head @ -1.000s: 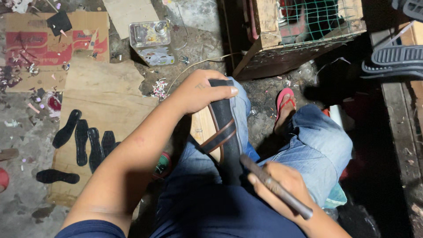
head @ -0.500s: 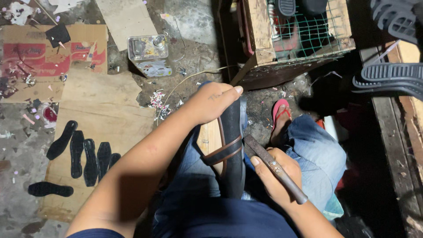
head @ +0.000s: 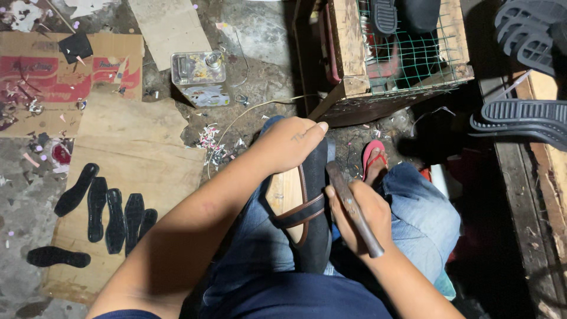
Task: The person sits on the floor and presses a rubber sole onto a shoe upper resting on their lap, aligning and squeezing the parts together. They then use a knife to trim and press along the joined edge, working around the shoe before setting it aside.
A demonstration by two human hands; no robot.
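Your left hand [head: 289,145] grips a sandal [head: 307,207]: matt black sole, pale wood-like insole, glossy brown straps. Your right hand [head: 357,215] holds a dull, worn metal tool [head: 354,210]. You're in faded denim jeans [head: 419,218]. Cardboard sheets [head: 139,153] rough, matt. Tin can [head: 198,77] shiny metal. Crate [head: 354,59] raw wood.
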